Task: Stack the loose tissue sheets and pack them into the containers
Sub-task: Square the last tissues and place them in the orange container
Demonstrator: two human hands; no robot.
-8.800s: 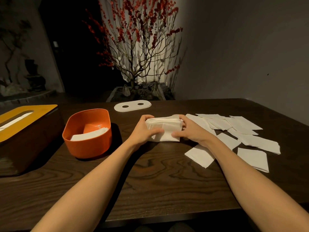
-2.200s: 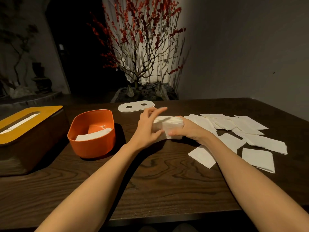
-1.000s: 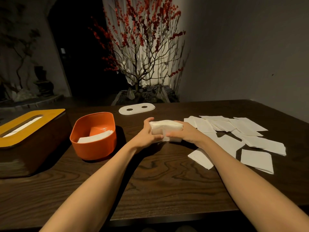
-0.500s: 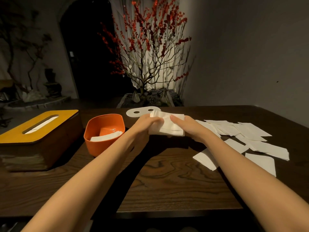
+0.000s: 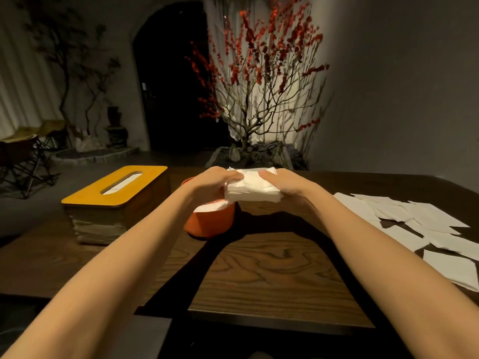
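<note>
A dark desk (image 5: 272, 268) with bold wood grain fills the lower half of the view, lit warmly from above, its near edge running across at 6 o'clock. Both hands hold one thick stack of tissues (image 5: 252, 187) lifted off the desk near the centre: the left hand (image 5: 215, 182) grips its left end with curled fingers, and the right hand (image 5: 282, 183) grips the right end, thumb laid over the top. The stack hangs just above the right rim of an orange container (image 5: 210, 222), which already has white tissue inside.

At 9 o'clock from the container stands a wooden tissue box (image 5: 114, 206) with a yellow slotted lid, tissue showing in the slot. Toward 3 o'clock, loose tissue sheets (image 5: 420, 226) lie scattered flat on the desk, several overlapping.

Behind the desk at 12 o'clock rises a bare-branched tree with red blossoms (image 5: 261, 73), set in a rocky planter and spotlit against a pale wall. A dark arched doorway (image 5: 171, 79) opens to its left. Farther left, around 10 o'clock, are a shadowy potted shrub (image 5: 75, 73), a dark vase and a folding chair (image 5: 23, 151) on the floor.
</note>
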